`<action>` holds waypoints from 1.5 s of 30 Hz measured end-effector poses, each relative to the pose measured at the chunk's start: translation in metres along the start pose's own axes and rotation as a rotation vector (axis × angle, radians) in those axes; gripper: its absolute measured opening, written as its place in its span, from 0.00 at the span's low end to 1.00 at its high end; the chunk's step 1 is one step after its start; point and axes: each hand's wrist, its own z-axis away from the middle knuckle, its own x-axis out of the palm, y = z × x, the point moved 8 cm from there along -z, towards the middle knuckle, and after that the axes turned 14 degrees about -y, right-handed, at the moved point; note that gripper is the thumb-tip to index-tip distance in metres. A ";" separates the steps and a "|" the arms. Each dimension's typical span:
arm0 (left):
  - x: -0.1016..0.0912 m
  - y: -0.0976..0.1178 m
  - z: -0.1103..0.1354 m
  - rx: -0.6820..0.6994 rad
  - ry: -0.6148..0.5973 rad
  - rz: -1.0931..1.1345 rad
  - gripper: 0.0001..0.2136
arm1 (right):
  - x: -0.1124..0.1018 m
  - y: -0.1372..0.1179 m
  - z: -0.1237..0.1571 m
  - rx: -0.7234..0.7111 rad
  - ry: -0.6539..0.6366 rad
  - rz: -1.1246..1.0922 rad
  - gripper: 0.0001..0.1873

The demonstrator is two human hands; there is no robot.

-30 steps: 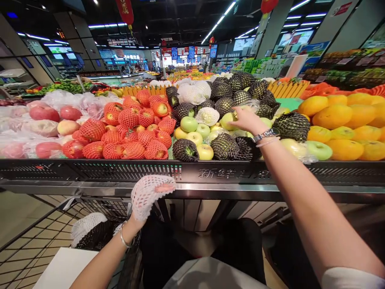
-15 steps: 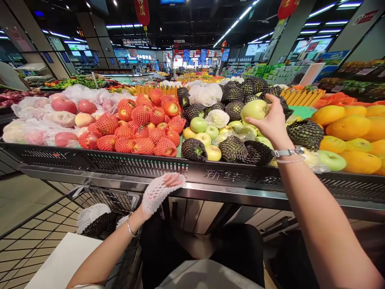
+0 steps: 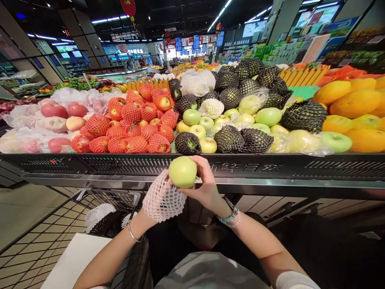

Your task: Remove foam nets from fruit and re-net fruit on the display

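In front of the display's black front wall, a green apple (image 3: 183, 172) is held between my two hands. My right hand (image 3: 207, 182) grips it from the right, thumb below and fingers along the far side. From the left, my left hand (image 3: 161, 196) meets the apple with its fingertips. A white foam fruit net (image 3: 171, 206) is stretched over that left hand, its mesh covering most of the palm and fingers. Behind them, the display holds loose green apples (image 3: 191, 117) and fruit in black nets (image 3: 229, 139).
Red-netted apples (image 3: 132, 112) and bagged apples (image 3: 54, 110) fill the display's left; orange fruit (image 3: 357, 100) lies at its right. A wire shopping cart (image 3: 33, 224) at lower left holds netted items (image 3: 102, 218) and a white sheet (image 3: 76, 261). The black crate wall (image 3: 99, 163) runs across the front.
My right hand has brought the green apple from above the display down and left to my net-covered left hand. The left hand has turned and now touches the apple.
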 end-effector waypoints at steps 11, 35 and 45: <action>0.000 0.057 0.017 0.236 -0.024 -0.499 0.50 | 0.019 -0.010 0.004 -0.126 -0.536 -0.125 0.42; 0.028 0.021 0.003 -0.077 -0.325 -0.336 0.33 | 0.100 0.086 0.098 0.538 0.277 -1.105 0.27; 0.004 -0.015 0.005 -0.114 0.126 0.051 0.35 | 0.074 0.077 0.088 0.405 0.443 -0.649 0.18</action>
